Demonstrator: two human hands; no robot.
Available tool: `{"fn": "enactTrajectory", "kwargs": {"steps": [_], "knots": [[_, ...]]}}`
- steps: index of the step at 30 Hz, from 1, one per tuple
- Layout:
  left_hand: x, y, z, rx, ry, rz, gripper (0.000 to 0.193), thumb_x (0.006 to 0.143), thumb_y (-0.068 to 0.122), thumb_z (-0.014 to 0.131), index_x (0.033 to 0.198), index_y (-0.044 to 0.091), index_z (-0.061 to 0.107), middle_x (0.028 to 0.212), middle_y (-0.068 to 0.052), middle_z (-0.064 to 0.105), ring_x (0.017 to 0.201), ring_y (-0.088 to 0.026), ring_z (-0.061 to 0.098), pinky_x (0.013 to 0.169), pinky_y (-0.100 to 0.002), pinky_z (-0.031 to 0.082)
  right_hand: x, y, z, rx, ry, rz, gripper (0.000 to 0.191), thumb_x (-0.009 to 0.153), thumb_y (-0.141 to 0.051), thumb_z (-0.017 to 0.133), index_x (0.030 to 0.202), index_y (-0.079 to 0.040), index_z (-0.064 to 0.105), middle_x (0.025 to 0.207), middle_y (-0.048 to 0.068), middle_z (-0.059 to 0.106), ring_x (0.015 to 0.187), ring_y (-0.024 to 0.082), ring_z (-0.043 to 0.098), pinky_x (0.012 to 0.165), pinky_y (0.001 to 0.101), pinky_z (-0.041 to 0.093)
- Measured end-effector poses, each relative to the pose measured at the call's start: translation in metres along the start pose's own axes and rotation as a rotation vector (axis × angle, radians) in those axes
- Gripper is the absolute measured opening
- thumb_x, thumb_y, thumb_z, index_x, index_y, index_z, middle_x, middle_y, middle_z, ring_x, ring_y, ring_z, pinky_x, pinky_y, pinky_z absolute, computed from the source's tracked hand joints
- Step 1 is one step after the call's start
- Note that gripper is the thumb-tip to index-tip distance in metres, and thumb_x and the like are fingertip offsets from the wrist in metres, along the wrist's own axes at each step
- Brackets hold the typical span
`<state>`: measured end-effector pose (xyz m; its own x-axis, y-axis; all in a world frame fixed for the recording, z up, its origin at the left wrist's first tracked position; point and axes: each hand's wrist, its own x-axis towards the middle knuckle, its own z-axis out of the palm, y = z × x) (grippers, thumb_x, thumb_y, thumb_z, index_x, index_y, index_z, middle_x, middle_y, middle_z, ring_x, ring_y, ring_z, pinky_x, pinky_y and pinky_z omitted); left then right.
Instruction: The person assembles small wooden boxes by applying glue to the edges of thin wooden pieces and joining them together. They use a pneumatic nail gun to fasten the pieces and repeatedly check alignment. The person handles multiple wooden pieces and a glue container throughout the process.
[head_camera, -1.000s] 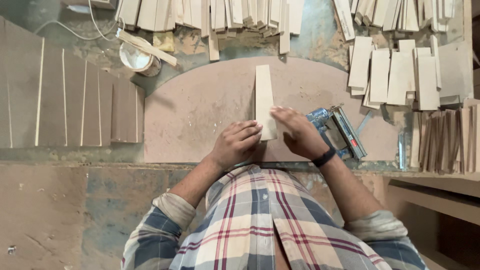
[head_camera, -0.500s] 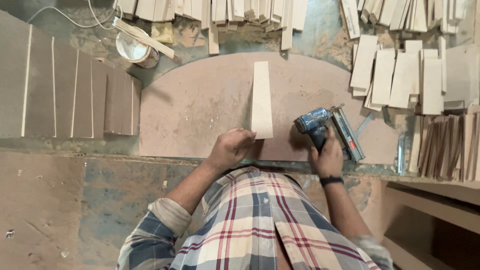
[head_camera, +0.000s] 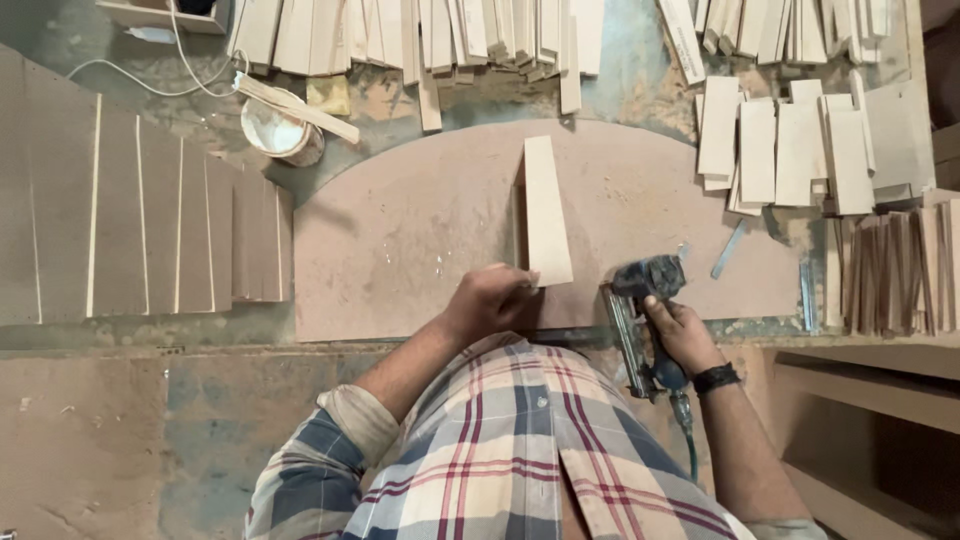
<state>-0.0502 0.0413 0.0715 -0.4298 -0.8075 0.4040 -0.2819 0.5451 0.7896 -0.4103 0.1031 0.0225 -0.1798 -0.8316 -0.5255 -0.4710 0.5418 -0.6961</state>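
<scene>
**Strip Held Against the Arched Board, Nailer Standing By**

The person is bending over the arched board (head_camera: 420, 230), which is lying flat on the surface (head_camera: 120, 420). All positions below are referenced to this board.

The left hand (head_camera: 490, 300) is pressing down on the near end of the pale wooden strip (head_camera: 546, 210), close to the board's straight near edge. Its grip is narrow, with the fingers curled onto the strip's corner. The strip is lying flat near the board's middle, and its long axis is running from the near edge away toward the curved far edge.

The right hand (head_camera: 680, 330) is wrapping closed around the handle of the blue pneumatic nailer (head_camera: 640, 300), at the board's near edge, just to the right of the strip. The tool's nose is sitting apart from the strip, which lies to its left. The left hand is the nearer one and is touching it.

Beyond the board's curved edge, cut strips (head_camera: 450, 35) are lying in rows, and a white glue pot (head_camera: 280, 132) is standing off its far left corner.
</scene>
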Motion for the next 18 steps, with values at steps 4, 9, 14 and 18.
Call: {"fn": "enactTrajectory", "kwargs": {"steps": [4,9,14,18], "knots": [[0.0,0.003,-0.011,0.113,0.028,0.15,0.011,0.089,0.011,0.076,0.1,0.008,0.074,0.099,-0.013,0.07,0.097,-0.031,0.068,0.085,-0.043,0.056,-0.016,-0.013,0.004,0.048,-0.048,0.127,0.047,0.103,-0.044,0.058,0.094,0.001,0.07,0.069,0.004,0.061,0.057,0.013,0.054,0.05,0.0324,0.046],[0.011,0.003,-0.023,0.267,0.009,0.345,0.016,0.09,0.014,0.072,0.106,0.009,0.074,0.128,-0.01,0.07,0.129,-0.028,0.063,0.113,-0.049,0.046,-0.068,-0.063,-0.023,0.215,-0.071,0.167,0.047,0.105,-0.043,0.051,0.097,0.0,0.068,0.07,0.007,0.065,0.054,0.018,0.058,0.05,0.0338,0.048],[0.014,0.001,-0.024,0.272,0.003,0.384,0.02,0.089,0.016,0.074,0.107,0.008,0.074,0.126,-0.006,0.071,0.127,-0.025,0.064,0.114,-0.045,0.047,-0.134,-0.129,-0.047,0.232,-0.168,-0.055,0.047,0.106,-0.038,0.047,0.09,0.001,0.067,0.069,0.007,0.069,0.059,0.016,0.065,0.056,0.031,0.056],[0.016,-0.001,-0.025,0.291,0.035,0.428,0.018,0.088,0.015,0.074,0.105,0.009,0.074,0.121,-0.005,0.072,0.122,-0.025,0.066,0.11,-0.044,0.049,-0.149,-0.17,-0.037,0.176,-0.211,-0.158,0.041,0.104,-0.035,0.047,0.09,-0.002,0.066,0.07,0.005,0.069,0.061,0.014,0.066,0.057,0.0307,0.058]]}}
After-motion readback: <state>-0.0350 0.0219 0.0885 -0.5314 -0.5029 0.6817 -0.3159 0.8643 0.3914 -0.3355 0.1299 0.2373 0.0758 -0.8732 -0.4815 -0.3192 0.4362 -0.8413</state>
